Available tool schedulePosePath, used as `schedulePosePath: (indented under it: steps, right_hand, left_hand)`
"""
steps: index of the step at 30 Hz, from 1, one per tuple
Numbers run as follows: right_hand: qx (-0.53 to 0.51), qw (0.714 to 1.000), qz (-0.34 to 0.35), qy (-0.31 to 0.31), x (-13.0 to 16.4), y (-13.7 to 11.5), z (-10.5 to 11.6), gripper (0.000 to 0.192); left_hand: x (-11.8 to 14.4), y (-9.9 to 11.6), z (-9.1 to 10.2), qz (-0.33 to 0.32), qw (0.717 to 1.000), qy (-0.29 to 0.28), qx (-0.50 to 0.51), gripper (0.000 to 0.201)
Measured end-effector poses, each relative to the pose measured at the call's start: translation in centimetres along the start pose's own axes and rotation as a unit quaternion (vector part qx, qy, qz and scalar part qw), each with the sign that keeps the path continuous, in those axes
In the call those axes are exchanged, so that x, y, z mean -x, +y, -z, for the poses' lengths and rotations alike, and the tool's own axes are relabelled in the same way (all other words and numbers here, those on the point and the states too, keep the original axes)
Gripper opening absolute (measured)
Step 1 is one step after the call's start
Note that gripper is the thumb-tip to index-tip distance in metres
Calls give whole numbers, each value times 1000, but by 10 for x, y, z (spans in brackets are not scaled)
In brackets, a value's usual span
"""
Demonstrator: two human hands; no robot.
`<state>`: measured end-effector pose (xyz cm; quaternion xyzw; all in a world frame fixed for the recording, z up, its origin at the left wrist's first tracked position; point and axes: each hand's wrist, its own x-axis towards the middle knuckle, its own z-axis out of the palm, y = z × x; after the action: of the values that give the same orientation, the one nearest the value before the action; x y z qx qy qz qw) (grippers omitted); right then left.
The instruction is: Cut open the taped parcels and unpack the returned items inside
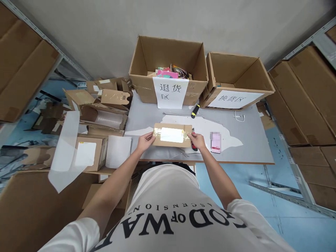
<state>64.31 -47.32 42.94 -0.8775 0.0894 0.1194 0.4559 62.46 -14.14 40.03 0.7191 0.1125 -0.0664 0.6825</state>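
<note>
A flat brown cardboard box point(172, 140) with a white label and clear tape lies level between my two hands over the table. Gripping its left end is my left hand point(146, 141), fingers closed on the edge. My right hand point(197, 140) pinches the right end, with the thumb near the tape. A red and black box cutter point(194, 146) shows beside the right end, partly covered by the box and my right hand. The phone point(215, 142), its screen lit pink, lies to the right of that hand.
Two large open cartons point(143, 87) with paper signs stand at the back. A yellow and black cutter point(195, 111) and a white cable point(239, 116) lie before them. Opened boxes point(109, 117) pile up at left. Stacked cartons point(301, 101) line the right.
</note>
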Motion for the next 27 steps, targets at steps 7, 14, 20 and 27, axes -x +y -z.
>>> schedulePosePath:
  steps: [7, 14, 20, 27]
  right_hand:
    - [-35, 998, -46, 33, -12, -9, -2, 49]
    - [-65, 995, -57, 51, -8, -9, -5, 49]
    - [-77, 993, -69, 54, -8, -9, -6, 52]
    - [-55, 994, -61, 67, -6, -8, -7, 55]
  left_hand:
    - [-8, -5, -7, -1, 998, 47, 41, 72]
    - [-1, -5, -13, 21, 994, 91, 59, 69]
    - [-1, -8, -13, 10, 995, 89, 49, 66]
    - [0, -7, -15, 10, 994, 98, 41, 62]
